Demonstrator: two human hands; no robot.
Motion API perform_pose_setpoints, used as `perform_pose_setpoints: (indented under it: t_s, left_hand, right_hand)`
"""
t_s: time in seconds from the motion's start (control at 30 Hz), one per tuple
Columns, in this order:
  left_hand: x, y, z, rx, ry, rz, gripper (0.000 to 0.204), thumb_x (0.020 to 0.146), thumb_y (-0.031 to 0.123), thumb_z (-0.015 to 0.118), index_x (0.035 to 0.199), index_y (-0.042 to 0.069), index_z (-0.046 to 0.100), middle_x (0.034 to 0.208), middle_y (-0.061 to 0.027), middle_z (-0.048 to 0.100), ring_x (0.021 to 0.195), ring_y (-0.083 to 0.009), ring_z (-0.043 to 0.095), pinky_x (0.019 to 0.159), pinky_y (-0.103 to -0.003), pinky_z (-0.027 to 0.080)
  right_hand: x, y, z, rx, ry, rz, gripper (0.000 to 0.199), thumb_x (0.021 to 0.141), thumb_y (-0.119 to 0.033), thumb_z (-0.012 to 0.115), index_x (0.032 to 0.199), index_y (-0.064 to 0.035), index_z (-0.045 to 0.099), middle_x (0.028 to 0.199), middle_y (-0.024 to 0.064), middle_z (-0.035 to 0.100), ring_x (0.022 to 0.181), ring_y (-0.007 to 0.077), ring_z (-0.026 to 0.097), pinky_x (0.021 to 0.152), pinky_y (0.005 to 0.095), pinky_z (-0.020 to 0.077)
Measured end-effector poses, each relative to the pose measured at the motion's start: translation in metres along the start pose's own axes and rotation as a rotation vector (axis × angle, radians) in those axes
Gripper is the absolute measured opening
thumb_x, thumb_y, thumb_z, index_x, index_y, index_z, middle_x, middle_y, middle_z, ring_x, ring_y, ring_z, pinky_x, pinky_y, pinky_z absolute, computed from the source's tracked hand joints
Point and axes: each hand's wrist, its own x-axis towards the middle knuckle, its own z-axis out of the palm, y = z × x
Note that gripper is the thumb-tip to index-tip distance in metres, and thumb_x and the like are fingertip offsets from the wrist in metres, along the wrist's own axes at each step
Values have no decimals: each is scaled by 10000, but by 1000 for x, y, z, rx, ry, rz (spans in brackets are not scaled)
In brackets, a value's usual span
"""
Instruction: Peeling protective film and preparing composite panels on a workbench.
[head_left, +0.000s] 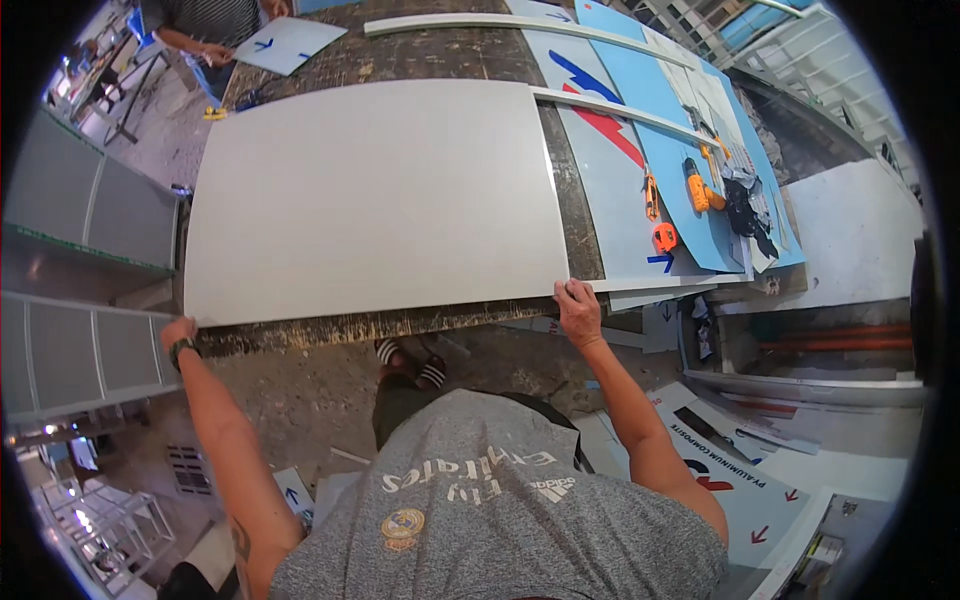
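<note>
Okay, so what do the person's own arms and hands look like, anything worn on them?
Both forearms are bare, with no sleeves reaching them and no gloves. The left hand has a dark band like a watch at the wrist. The right hand shows no band or ring. A dark mark, perhaps a tattoo, shows on the left arm near the elbow.

- I count one large grey panel at the centre of the workbench.
- Two hands grip its near edge: left hand at eight o'clock, right hand at four o'clock.
- Two long white strips lie toward twelve and one o'clock.
- One light blue sheet at two o'clock.
- Three orange tools at three o'clock.
- One other person at eleven o'clock.
</note>
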Motion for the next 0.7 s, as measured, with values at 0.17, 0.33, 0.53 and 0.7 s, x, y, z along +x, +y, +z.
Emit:
perform_pose_setpoints:
  t_s: [0.17,0.33,0.53,0.7]
  left_hand:
    - [-3,11,3,6,25,157,291,795,314,723,749,27,753,787,-80,747,714,-272,659,682,-371,525]
    - [-3,-11,1,-10,64,272,309,788,330,726,766,23,757,809,-90,750,733,-283,667,693,-375,532]
    - [6,-14,6,-16,65,389,333,780,350,730,787,19,762,835,-102,755,757,-296,676,706,-381,540]
    - [16,-16,7,1,72,424,354,774,366,733,804,15,765,857,-112,758,776,-307,684,717,-385,547]
  right_hand:
    - [-4,5,-6,13,21,-1,305,870,-64,744,1173,-68,716,1008,53,630,1013,277,634,907,386,524]
    - [13,0,-21,94,-95,37,237,878,-78,734,1115,-69,716,950,40,620,942,250,624,861,366,517]
    - [7,4,-23,33,-79,57,220,858,-73,769,1077,-89,763,1003,15,684,969,241,666,850,347,535]
    - [9,6,-23,61,-69,8,230,860,-84,772,1089,-103,765,971,17,677,926,235,655,844,347,533]
